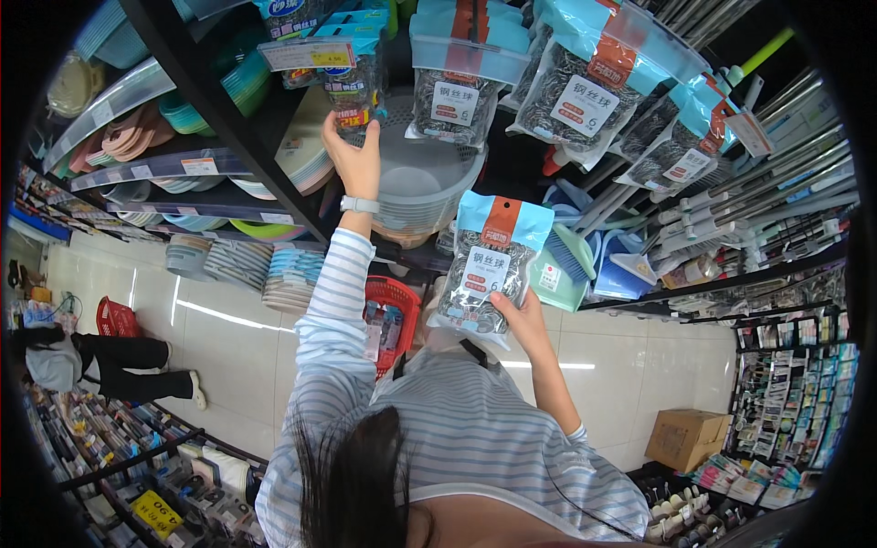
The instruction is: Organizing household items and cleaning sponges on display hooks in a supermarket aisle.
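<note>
In front of my body, my right hand (522,316) grips a clear pack of steel wool scourers (495,267) by its lower right edge. The thumb lies over the front; a light blue and orange top carries a hang hole. Up at the rack, my left hand (355,147) pinches the lower end of a smaller hanging steel wool pack (351,89), thumb on one side and fingers on the other. That pack still hangs behind a price tag holder (306,53). More large scourer packs (452,103) hang to its right.
Stacked grey plastic baskets (425,171) sit behind the hanging packs. A red shopping basket (392,308) with goods is beside my body. Dustpans with brushes (562,264) and mop poles (754,205) fill the right. Another person (130,363) stands at left; a cardboard box (687,438) is at right.
</note>
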`<state>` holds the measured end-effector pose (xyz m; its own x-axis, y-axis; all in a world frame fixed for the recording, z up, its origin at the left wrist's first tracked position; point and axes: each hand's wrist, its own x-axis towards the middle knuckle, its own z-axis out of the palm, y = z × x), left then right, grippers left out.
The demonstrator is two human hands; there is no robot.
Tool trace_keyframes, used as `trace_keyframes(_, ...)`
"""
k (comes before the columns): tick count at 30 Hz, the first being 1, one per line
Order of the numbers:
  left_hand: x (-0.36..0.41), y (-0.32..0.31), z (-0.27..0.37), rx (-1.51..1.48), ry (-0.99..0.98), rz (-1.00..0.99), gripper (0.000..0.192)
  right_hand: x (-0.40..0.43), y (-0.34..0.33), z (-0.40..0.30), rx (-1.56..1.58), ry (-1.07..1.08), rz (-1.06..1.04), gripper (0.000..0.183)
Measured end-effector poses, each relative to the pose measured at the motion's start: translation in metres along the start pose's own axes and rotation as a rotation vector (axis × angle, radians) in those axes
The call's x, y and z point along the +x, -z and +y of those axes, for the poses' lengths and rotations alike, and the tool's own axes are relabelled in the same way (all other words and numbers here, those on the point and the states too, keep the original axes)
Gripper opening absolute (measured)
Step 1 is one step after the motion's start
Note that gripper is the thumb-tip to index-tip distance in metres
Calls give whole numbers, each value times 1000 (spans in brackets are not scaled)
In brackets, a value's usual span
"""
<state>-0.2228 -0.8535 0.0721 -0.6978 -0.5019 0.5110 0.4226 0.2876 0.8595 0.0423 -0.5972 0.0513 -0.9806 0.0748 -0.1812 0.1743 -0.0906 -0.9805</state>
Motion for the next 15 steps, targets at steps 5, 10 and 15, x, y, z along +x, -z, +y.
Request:
trace_keyframes(5,-7,-3,3,111,-33,61,71,-2,-1,2,8,7,-6,42)
trace_keyframes(10,-45,-12,83,-127,-151,17,70,-3,-1,7,-7,0,-1,41)
trace_keyframes(15,-30,-3,132,229,-734,50,62,-6,-5,-1,-24,18,-23,38)
